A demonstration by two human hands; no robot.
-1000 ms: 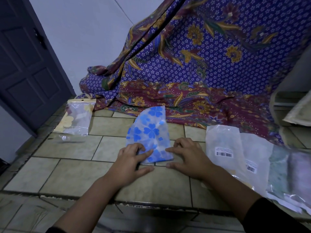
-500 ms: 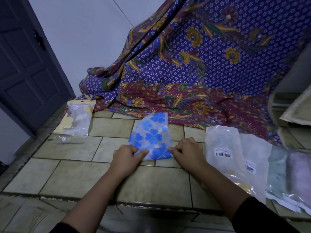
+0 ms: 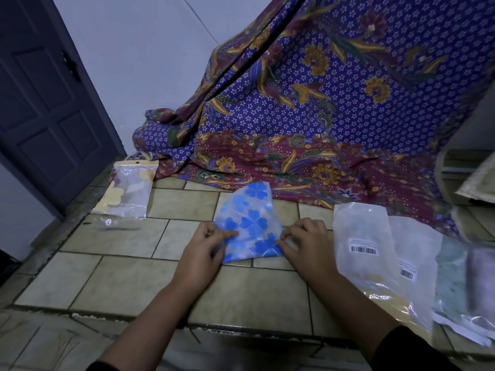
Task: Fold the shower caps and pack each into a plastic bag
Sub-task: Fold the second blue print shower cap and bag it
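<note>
1. Tiled floor point(image 3: 120, 277) served as the work surface.
2. The left hand point(image 3: 203, 253) pinched the shower cap point(image 3: 251, 226) at its near left edge with curled fingers, and the right hand point(image 3: 308, 245) pinched the near right edge.
3. The cap lay flat on the tiles between them, wedge-shaped.
4. The fold would likely go best with both edges drawn in evenly, the air pressed out and the crease flattened, so it slid into a bag.
5. Counted: two hands and one cap. Two labelled bags point(image 3: 361, 236) lay just right; the blurred packets beyond them could not be counted.
6. One filled bag point(image 3: 128, 194) lay far left, beside one patterned cloth point(image 3: 348, 116) and one door point(image 3: 40, 103).
</note>
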